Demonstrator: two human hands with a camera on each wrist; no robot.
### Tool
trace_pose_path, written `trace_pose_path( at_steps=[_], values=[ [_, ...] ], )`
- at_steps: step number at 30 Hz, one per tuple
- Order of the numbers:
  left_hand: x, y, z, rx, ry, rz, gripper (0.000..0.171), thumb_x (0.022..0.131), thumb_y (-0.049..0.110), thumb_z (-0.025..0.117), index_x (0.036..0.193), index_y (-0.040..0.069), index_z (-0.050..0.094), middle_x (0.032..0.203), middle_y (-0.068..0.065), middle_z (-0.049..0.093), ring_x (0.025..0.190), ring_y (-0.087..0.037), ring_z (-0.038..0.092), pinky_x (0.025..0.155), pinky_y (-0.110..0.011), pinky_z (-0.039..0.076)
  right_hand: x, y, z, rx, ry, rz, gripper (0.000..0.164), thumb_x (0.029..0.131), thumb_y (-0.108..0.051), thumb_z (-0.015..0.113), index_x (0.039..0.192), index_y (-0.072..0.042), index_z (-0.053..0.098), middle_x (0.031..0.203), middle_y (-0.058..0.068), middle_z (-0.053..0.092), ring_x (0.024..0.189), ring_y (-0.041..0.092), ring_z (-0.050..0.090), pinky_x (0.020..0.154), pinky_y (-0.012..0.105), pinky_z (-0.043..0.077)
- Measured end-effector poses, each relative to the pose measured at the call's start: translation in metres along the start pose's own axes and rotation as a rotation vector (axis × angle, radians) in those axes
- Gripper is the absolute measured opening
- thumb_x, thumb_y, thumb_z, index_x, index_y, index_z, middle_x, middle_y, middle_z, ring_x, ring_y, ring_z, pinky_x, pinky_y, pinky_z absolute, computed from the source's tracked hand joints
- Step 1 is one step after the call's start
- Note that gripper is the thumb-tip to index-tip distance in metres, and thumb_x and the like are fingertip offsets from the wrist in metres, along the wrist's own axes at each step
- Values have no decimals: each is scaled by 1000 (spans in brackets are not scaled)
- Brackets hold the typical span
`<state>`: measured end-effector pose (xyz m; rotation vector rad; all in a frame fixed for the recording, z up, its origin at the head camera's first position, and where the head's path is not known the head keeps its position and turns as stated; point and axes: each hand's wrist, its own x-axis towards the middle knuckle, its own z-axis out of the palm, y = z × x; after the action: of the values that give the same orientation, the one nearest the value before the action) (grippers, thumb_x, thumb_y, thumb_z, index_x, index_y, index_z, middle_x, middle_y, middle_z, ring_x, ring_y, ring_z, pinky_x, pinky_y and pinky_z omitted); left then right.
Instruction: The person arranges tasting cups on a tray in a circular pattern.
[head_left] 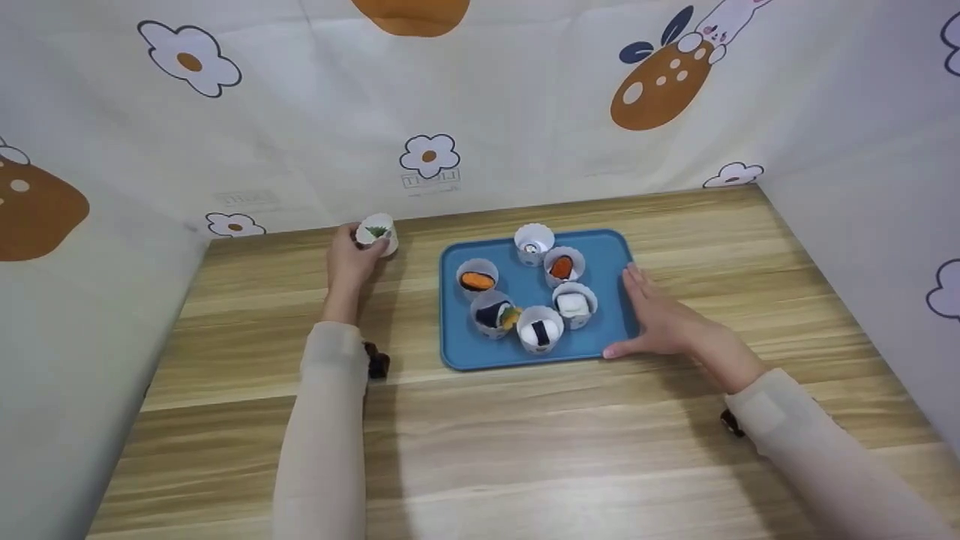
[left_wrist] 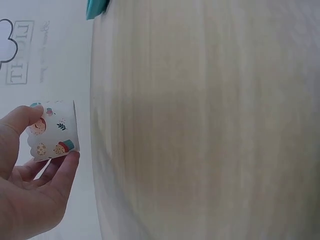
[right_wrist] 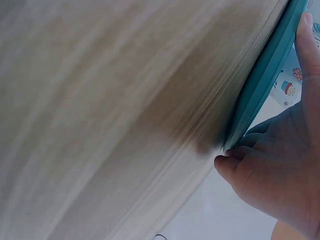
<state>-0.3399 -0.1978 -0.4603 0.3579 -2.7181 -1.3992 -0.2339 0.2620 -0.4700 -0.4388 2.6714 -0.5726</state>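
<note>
In the head view my left hand (head_left: 350, 262) grips a white paper baking cup (head_left: 377, 235), thumb on one side and fingers on the other. Something green and leaf-shaped (head_left: 376, 232) shows inside it. The left wrist view shows small cupcake prints on the wall of this cup (left_wrist: 55, 131), near the table's back edge. My right hand (head_left: 664, 319) rests at the right end of a blue tray (head_left: 607, 259), fingers fairly straight along the side rim and thumb at the front corner. In the right wrist view the thumb (right_wrist: 307, 47) lies along the tray's rim (right_wrist: 265, 75).
On the tray several similar cups stand in a loose ring. They hold an orange-topped piece (head_left: 478, 281), a red piece (head_left: 561, 267), a white piece (head_left: 573, 305), a white piece with a black band (head_left: 540, 333) and a dark roll (head_left: 493, 315). A patterned curtain (head_left: 525, 112) borders the wooden table (head_left: 487, 450).
</note>
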Motion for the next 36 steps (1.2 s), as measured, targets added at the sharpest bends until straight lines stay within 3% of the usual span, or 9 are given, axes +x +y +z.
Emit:
trace_pose_path(
  at_steps=[25, 36],
  values=[
    [-8, 22, 30, -102, -121, 124, 54, 92, 15, 68, 138, -4, 45, 140, -24, 54, 131, -33, 54, 112, -39, 42, 0, 0, -1, -11, 1, -14, 139, 71, -70, 76, 156, 6, -2, 165, 25, -10, 154, 44, -5, 122, 60, 9],
    [-16, 41, 45, -128, -221, 110, 53, 92, 18, 70, 137, 2, 47, 141, -20, 54, 130, -31, 52, 113, -41, 42, 1, 1, 0, -12, 3, -12, 140, 69, -71, 76, 157, 4, -4, 165, 25, -12, 154, 43, -7, 123, 59, 9]
  ],
)
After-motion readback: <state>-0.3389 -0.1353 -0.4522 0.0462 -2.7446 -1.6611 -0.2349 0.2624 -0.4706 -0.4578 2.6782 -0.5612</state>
